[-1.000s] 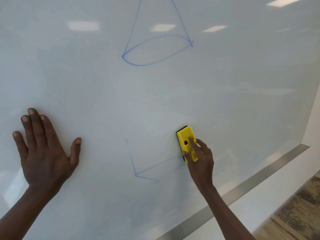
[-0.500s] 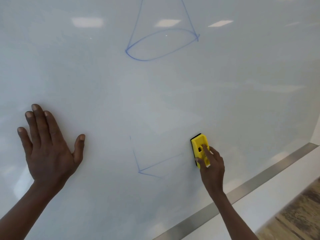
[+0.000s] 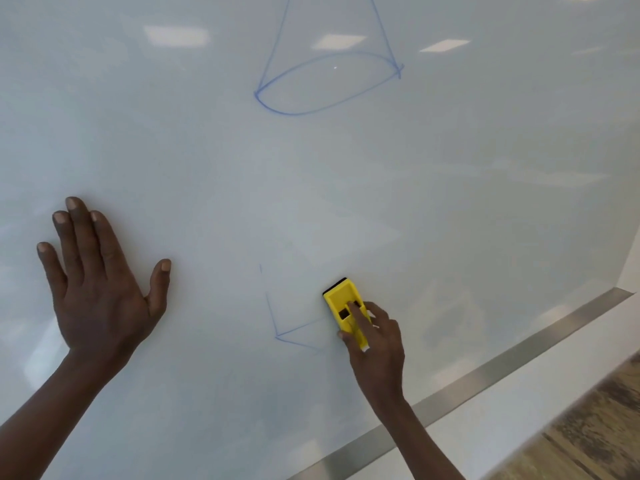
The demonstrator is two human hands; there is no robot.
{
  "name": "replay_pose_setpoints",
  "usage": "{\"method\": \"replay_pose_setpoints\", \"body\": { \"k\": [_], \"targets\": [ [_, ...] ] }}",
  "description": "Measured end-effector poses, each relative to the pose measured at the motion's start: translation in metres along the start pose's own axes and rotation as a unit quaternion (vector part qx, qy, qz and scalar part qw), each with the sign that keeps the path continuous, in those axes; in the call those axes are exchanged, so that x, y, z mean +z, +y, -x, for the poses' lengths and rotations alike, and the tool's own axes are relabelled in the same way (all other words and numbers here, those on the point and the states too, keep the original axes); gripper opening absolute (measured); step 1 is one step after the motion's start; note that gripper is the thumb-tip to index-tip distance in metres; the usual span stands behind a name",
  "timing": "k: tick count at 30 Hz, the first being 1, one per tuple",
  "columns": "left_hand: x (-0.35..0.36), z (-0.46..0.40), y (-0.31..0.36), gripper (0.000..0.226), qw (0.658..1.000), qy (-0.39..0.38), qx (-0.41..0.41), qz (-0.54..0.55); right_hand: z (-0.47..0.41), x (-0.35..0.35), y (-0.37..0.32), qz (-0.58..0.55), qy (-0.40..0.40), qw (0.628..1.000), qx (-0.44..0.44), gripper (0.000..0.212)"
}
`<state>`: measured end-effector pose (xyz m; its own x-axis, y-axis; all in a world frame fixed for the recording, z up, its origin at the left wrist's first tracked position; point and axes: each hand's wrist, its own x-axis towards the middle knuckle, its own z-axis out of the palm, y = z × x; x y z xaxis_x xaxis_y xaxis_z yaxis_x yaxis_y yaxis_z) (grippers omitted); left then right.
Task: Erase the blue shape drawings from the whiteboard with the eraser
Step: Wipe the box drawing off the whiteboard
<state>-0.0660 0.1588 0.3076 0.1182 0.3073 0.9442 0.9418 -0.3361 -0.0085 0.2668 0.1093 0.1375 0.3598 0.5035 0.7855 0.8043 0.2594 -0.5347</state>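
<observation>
Glossy whiteboard [image 3: 450, 209] across nearly the whole frame, ceiling lights mirrored in its upper part. Metal bottom edge strip [image 3: 491, 372] slanting from right of centre down to the lower middle, wood-look floor [image 3: 595, 431] in the lower right corner. At top centre, a blue cone drawing [image 3: 329, 84], intact, its tip cut off by the frame's upper edge. Lower left: left hand [image 3: 100, 292] flat against the board, fingers spread wide, holding nothing. Lower centre: right hand [image 3: 377, 344] closed around the lower end of the yellow eraser [image 3: 344, 308], fingertips on its back, dark felt face pressed to the board. Just left of the eraser, faint blue line remnants [image 3: 294, 336] forming a corner, touching the eraser's left side.
</observation>
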Motion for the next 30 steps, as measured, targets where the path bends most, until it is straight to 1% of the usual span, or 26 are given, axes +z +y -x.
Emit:
{"method": "replay_pose_setpoints", "body": {
  "k": [3,5,9,13,15,19,23,26,30],
  "targets": [
    [0.005,0.0,-0.003,0.085,1.0,0.009,-0.004,-0.002,0.011,0.001,0.005,0.002,-0.023,1.0,0.002,0.058],
    [0.008,0.0,-0.007,0.085,1.0,0.017,0.002,-0.007,0.014,-0.001,0.015,0.007,-0.024,1.0,0.01,0.057],
    [0.012,0.002,-0.01,0.086,0.999,0.037,0.005,-0.023,0.002,-0.008,0.037,0.004,0.011,0.999,0.047,0.052],
    [0.013,0.003,-0.009,0.086,0.999,0.04,0.003,-0.016,-0.021,-0.013,0.038,0.019,0.029,0.996,0.081,0.052],
    [0.012,0.003,-0.01,0.085,0.999,0.042,0.006,-0.015,-0.024,-0.012,0.03,0.022,0.03,0.997,0.068,0.051],
    [0.013,0.003,-0.012,0.083,0.999,0.038,0.021,-0.019,-0.009,-0.004,0.008,0.024,0.004,1.0,0.0,0.053],
    [0.013,0.003,-0.012,0.084,0.999,0.036,0.017,-0.018,0.02,0.004,0.004,0.02,-0.037,0.999,-0.011,0.056],
    [0.014,0.004,-0.011,0.086,0.999,0.044,0.01,-0.021,0.028,0.003,0.018,0.019,-0.042,0.999,0.013,0.055],
    [0.016,0.004,-0.013,0.086,0.998,0.049,0.013,-0.029,0.01,-0.003,0.033,0.022,-0.002,0.998,0.065,0.054]
  ]
}}
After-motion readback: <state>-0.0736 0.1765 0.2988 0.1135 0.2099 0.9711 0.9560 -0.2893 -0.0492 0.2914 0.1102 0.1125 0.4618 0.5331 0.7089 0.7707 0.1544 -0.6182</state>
